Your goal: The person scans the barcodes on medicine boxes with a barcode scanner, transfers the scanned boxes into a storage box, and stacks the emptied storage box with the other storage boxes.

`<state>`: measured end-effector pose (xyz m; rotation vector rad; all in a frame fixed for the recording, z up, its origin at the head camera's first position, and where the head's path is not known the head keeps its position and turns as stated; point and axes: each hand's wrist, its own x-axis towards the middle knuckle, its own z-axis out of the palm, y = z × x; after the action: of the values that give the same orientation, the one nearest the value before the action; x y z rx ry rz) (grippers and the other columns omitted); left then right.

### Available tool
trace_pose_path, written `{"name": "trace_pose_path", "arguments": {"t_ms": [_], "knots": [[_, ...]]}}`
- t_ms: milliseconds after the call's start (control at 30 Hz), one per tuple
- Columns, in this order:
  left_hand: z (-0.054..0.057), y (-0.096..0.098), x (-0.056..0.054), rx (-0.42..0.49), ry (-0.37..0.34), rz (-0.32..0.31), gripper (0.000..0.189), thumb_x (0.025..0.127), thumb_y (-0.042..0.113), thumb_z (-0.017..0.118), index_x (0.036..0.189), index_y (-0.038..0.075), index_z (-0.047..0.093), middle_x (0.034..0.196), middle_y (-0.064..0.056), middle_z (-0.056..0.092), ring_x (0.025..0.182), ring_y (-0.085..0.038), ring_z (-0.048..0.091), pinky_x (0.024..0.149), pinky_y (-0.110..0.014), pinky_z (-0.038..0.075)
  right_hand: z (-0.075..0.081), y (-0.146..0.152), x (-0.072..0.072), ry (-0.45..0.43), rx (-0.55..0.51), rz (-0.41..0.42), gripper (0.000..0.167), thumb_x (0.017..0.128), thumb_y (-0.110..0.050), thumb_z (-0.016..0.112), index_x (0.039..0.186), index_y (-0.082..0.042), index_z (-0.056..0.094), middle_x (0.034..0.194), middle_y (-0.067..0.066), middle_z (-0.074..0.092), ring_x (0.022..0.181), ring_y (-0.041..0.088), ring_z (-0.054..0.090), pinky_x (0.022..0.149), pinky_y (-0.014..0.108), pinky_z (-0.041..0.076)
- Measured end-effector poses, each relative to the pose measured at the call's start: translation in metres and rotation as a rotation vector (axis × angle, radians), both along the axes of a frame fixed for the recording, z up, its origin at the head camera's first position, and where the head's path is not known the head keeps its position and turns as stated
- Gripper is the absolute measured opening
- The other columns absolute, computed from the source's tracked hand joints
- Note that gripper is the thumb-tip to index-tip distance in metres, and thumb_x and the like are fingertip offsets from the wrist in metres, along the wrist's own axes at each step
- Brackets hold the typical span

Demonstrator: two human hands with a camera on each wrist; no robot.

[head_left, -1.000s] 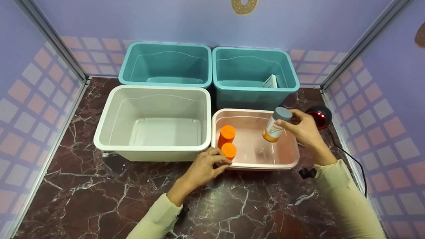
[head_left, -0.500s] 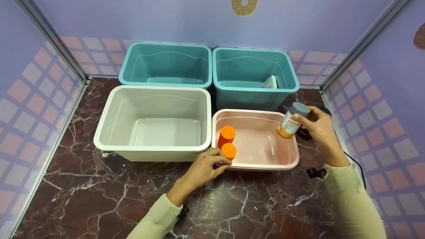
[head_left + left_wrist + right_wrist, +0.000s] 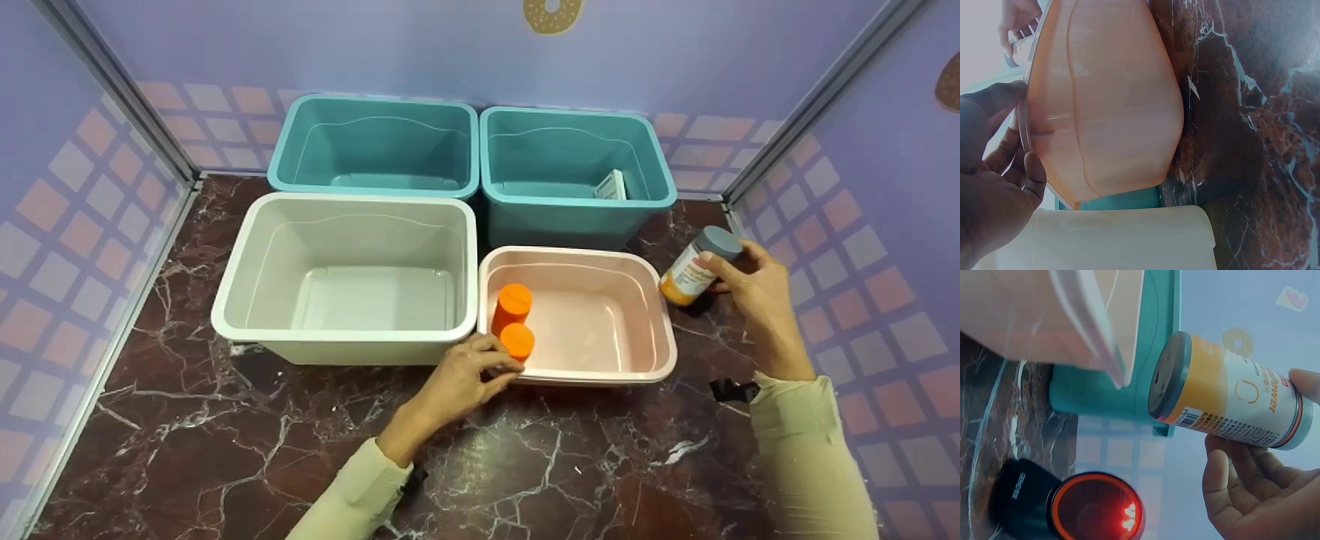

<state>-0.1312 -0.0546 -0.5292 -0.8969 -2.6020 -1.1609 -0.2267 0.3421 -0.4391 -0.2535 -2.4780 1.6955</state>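
My right hand [image 3: 759, 300] grips a pill bottle [image 3: 688, 274] by its upper part, just right of the pink bin [image 3: 592, 377]. The bottle has a grey cap and a white and orange label. In the right wrist view its grey base and a printed barcode [image 3: 1189, 417] show, tilted above a barcode scanner [image 3: 1095, 506] with red lights on. My left hand [image 3: 466, 375] holds the near-left rim of the pink bin between thumb and fingers, as the left wrist view shows. Beside those fingers, two containers with orange caps [image 3: 514, 300] stand inside the bin.
A white bin [image 3: 345, 334] adjoins the pink one on the left. Behind stand two teal bins [image 3: 375, 192]; the right one has a small white box [image 3: 611, 184] in it. Patterned walls close in the dark marbled table [image 3: 225, 450] on three sides.
My right hand has carried the pill bottle rightward, from over the pink bin to beyond its right rim, in front of the scanner. The left hand stays at the rim.
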Motion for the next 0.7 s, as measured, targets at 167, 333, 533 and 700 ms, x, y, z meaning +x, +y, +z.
{"name": "trace_pose_path", "arguments": {"t_ms": [167, 333, 533, 700], "knots": [[0.000, 0.000, 0.000, 0.000, 0.001, 0.000, 0.012, 0.088, 0.024, 0.076, 0.098, 0.019, 0.079, 0.096, 0.004, 0.067, 0.091, -0.013, 0.059, 0.083, -0.028, 0.052, -0.003, 0.009, 0.001, -0.011, -0.150, -0.042, 0.032, 0.085, -0.023, 0.079, 0.112, -0.017, 0.062, 0.090, -0.009, 0.068, 0.075, 0.003, 0.065, 0.061, 0.016, 0.055], [0.000, 0.000, 0.000, 0.004, 0.005, 0.001, 0.012, 0.088, 0.025, 0.076, 0.098, 0.020, 0.079, 0.096, 0.004, 0.068, 0.091, -0.013, 0.059, 0.083, -0.028, 0.052, -0.007, 0.018, 0.003, -0.014, -0.136, -0.090, 0.028, 0.084, -0.022, 0.081, 0.107, -0.018, 0.065, 0.086, -0.011, 0.069, 0.069, 0.003, 0.064, 0.059, 0.014, 0.054], [0.000, 0.000, 0.000, -0.004, -0.011, 0.004, 0.012, 0.088, 0.025, 0.076, 0.099, 0.020, 0.079, 0.097, 0.004, 0.068, 0.092, -0.013, 0.059, 0.084, -0.028, 0.053, -0.013, 0.026, 0.003, -0.049, -0.182, -0.141, 0.030, 0.082, -0.015, 0.082, 0.105, -0.019, 0.064, 0.088, -0.012, 0.067, 0.068, 0.003, 0.062, 0.056, 0.014, 0.051], [0.000, 0.000, 0.000, -0.005, -0.022, 0.002, 0.012, 0.088, 0.024, 0.076, 0.099, 0.020, 0.079, 0.097, 0.004, 0.068, 0.093, -0.014, 0.060, 0.086, -0.029, 0.054, -0.022, 0.032, 0.001, -0.077, -0.188, -0.197, 0.033, 0.079, -0.016, 0.084, 0.105, -0.020, 0.063, 0.091, -0.012, 0.065, 0.071, 0.001, 0.062, 0.055, 0.014, 0.051]]}}
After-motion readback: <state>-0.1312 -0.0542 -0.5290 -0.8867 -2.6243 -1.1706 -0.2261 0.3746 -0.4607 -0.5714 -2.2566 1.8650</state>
